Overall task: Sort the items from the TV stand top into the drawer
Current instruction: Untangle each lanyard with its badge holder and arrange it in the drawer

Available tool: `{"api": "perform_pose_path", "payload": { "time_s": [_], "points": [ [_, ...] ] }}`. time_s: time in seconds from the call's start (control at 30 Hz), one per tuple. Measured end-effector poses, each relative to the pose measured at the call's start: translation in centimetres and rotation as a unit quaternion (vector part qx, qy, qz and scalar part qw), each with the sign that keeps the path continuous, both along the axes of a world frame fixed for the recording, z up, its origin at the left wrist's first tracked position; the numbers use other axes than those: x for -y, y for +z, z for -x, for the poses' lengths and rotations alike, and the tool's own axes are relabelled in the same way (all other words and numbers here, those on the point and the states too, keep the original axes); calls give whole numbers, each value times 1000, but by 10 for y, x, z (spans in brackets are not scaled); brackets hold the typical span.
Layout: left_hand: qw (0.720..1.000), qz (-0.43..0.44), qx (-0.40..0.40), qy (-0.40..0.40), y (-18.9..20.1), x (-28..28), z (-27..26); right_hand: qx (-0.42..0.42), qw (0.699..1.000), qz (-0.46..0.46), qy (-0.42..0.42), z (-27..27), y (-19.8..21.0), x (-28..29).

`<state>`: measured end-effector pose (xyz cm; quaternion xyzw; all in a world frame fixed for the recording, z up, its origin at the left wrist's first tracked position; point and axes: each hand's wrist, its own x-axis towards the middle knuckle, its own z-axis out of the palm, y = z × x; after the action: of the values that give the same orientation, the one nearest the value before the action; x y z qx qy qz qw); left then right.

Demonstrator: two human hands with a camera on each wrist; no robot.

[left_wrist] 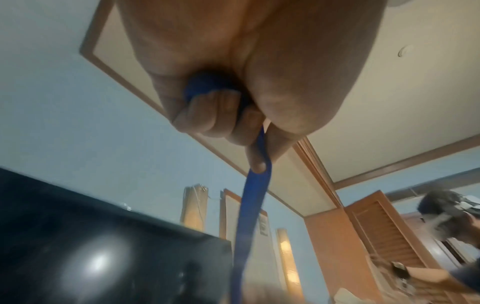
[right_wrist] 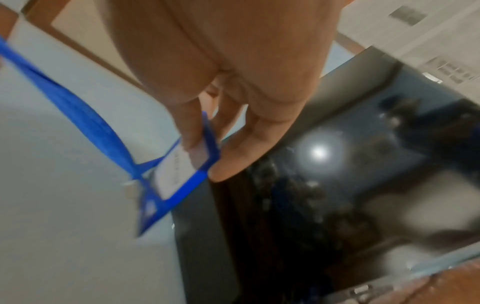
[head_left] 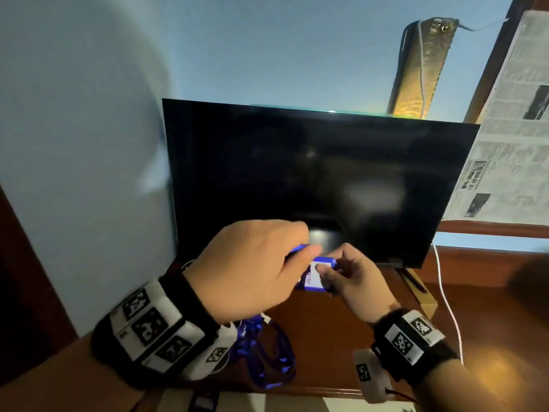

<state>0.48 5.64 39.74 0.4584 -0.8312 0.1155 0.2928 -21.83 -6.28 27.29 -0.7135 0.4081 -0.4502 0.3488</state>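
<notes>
We hold the blue ID badge holder (head_left: 315, 274) above the wooden TV stand top (head_left: 341, 337), just before the television (head_left: 312, 173). Our right hand (head_left: 355, 278) pinches its card frame while our left hand (head_left: 252, 272) clenches its blue lanyard strap (left_wrist: 249, 216), probably gathering the loose loops (head_left: 267, 355) hanging near the stand's edge so everything enters the drawer, unseen here, together.

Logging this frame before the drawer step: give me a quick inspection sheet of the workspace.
Surface: wooden TV stand top, drawer not in view.
Job's things: blue badge holder lifted, blue lanyard strap attached; more blue lanyards heaped on the stand.
Clutter: nothing seen beyond the lanyards.
Grippers: left hand grips the strap; right hand pinches the badge holder.
Cables: white cable running down right of the TV.
Surroundings: dark TV, blue wall, newspaper-covered window.
</notes>
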Motion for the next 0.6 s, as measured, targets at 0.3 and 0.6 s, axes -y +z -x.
{"api": "perform_pose_path", "payload": {
  "time_s": [0.3,0.6],
  "points": [
    [975,-198,-90,37,-18,119,-57,178,963,-39,201,-21,29,-51],
    [927,-323,-189,-7,-104,45,-6,267,957,33,-108,-7,21,0]
  ]
}}
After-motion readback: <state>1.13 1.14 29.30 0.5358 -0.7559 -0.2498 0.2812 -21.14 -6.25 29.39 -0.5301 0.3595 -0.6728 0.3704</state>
